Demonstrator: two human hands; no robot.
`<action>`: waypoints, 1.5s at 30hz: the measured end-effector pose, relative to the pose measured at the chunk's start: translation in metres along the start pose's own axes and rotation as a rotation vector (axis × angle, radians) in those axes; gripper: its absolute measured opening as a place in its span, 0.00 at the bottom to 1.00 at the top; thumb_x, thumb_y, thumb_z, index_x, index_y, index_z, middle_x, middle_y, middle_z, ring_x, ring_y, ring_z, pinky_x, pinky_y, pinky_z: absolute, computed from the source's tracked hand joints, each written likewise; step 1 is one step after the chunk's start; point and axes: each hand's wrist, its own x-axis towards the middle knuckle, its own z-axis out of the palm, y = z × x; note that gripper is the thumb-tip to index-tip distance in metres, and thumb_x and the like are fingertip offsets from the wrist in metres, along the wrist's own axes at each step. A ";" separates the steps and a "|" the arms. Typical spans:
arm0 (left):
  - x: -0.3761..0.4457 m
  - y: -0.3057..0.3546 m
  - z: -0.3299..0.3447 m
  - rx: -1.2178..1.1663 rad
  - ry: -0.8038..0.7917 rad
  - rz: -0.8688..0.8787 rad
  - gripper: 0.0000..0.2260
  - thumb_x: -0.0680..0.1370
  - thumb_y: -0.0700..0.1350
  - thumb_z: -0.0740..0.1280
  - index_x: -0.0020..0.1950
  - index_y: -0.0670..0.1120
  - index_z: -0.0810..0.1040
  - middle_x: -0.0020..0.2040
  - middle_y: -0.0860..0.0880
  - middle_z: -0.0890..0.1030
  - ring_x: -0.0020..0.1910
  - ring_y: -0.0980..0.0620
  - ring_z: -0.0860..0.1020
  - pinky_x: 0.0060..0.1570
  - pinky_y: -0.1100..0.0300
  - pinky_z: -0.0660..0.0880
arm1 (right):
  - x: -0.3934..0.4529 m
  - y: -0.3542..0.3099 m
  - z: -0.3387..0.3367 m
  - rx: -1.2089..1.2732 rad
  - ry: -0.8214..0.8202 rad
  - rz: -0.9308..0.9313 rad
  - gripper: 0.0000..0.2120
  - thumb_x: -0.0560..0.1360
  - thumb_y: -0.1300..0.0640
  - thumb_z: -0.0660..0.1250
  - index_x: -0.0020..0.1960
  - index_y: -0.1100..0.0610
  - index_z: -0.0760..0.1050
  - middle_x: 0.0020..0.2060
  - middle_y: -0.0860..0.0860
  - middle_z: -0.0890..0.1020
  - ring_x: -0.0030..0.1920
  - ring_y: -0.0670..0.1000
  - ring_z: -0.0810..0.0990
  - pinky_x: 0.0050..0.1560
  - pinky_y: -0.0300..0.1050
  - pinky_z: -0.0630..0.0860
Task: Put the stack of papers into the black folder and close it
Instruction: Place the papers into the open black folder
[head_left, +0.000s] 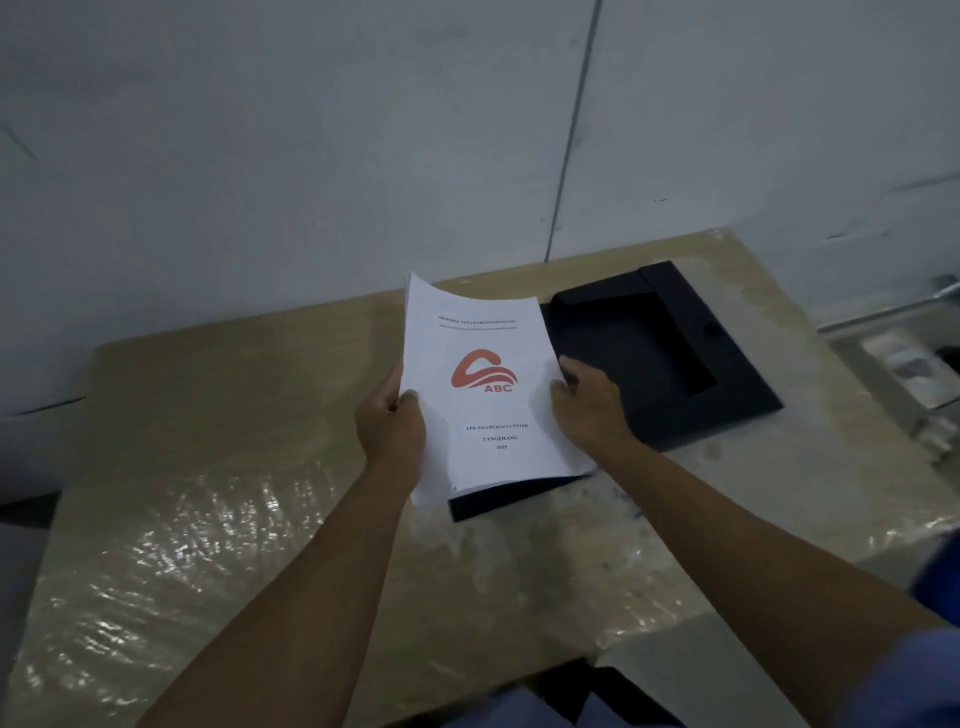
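Note:
A stack of white papers with a red ABC logo on the top sheet is held tilted above the table. My left hand grips its left edge and my right hand grips its right edge. The black folder lies open flat on the table, under and to the right of the papers. Its right half shows inner flaps around a rectangular recess; its left half is mostly hidden by the papers, with only a bottom strip showing.
The table is covered in glossy plastic wrap and stands against a pale wall. Some metal and paper items sit past the table's right edge.

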 end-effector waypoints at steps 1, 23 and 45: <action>-0.007 -0.002 0.013 -0.011 0.018 -0.013 0.22 0.80 0.34 0.62 0.70 0.50 0.80 0.63 0.53 0.84 0.56 0.54 0.82 0.49 0.68 0.76 | 0.004 0.011 -0.013 -0.008 -0.027 0.001 0.16 0.81 0.60 0.62 0.68 0.60 0.76 0.62 0.55 0.81 0.54 0.51 0.79 0.58 0.42 0.73; -0.030 -0.054 0.114 0.140 0.237 -0.033 0.22 0.80 0.35 0.62 0.72 0.51 0.77 0.61 0.55 0.82 0.50 0.59 0.82 0.40 0.74 0.75 | 0.049 0.224 -0.154 -0.708 -0.125 -0.380 0.41 0.76 0.40 0.69 0.79 0.64 0.61 0.80 0.63 0.60 0.81 0.63 0.57 0.79 0.62 0.58; -0.014 -0.075 0.166 0.263 0.115 -0.151 0.22 0.81 0.43 0.63 0.72 0.64 0.74 0.49 0.70 0.81 0.46 0.64 0.79 0.46 0.65 0.76 | 0.061 0.258 -0.149 -0.757 0.048 -0.440 0.42 0.77 0.38 0.66 0.77 0.68 0.63 0.78 0.64 0.65 0.79 0.62 0.63 0.79 0.59 0.61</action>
